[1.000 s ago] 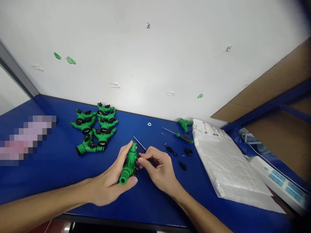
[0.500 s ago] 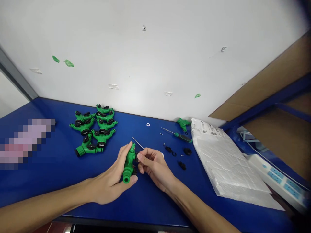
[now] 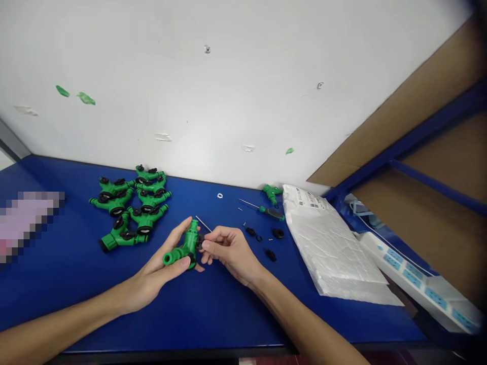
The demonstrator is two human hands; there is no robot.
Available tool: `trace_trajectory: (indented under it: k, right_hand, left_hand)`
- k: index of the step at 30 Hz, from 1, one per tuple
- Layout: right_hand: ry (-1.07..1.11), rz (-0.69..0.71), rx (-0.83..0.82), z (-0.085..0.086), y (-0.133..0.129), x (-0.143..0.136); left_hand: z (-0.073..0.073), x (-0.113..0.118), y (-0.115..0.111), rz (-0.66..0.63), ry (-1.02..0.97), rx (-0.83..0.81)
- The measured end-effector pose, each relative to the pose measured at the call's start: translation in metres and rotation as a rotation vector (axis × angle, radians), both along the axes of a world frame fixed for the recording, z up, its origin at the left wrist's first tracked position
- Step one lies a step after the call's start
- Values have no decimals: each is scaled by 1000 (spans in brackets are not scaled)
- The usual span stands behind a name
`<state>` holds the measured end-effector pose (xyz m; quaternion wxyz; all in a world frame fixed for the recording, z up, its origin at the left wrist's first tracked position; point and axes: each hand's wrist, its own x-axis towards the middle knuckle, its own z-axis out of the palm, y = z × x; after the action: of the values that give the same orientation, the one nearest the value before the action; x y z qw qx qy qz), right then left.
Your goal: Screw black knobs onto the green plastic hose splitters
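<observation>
In the head view, the left hand [image 3: 162, 266] is closed around a green connector [image 3: 189, 243], holding it above the middle of the blue desk [image 3: 213, 319]. The connector is tilted, one ribbed end pointing away from the person and another toward the lower left; the left thumb lies across its near side. The right hand [image 3: 230, 256] has thumb and index finger pinched on a small black part [image 3: 200, 243] at the connector's right side; whether that part is fully seated cannot be told. A thin metal shaft [image 3: 203, 223] lies just beyond the hands, its other end hidden behind the right hand.

To the left, a group of green connectors [image 3: 146, 219] with black knobs lies close together. Farther back, a white ring [image 3: 219, 195] lies by itself. To the right are a screwdriver [image 3: 273, 213] with a green and black handle, a separate green connector [image 3: 272, 193] near the wall [image 3: 243, 91], a black round cap [image 3: 278, 233], a black ring [image 3: 259, 238], a black fitting [image 3: 270, 254] and a few tiny screws [image 3: 240, 209]. A white padded bag [image 3: 335, 243] lies beside them, with a power strip [image 3: 413, 281] past it. A lilac shape [image 3: 28, 218] at the far left is pixelated beyond recognition.
</observation>
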<state>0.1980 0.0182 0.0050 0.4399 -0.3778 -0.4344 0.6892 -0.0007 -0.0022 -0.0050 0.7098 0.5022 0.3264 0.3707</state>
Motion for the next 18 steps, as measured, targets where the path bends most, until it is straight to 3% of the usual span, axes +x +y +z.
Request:
trace_trajectory:
  k: [6, 10, 12, 15, 18]
  right_hand:
    - [-107, 54, 22, -4, 2, -1]
    - [-290, 122, 139, 13, 8, 16]
    - [-528, 40, 279, 23, 14, 35]
    - [-1109, -234, 524, 29, 26, 68]
    - [-1465, -147, 576, 22, 37, 92]
  left_hand:
    - [2, -3, 0, -36, 32, 1]
    - [-1, -1, 4, -72, -127, -11]
    - [-1, 1, 7, -62, -245, -55]
    - [4, 4, 10, -8, -341, -149]
    - [11, 4, 12, 49, -368, -232]
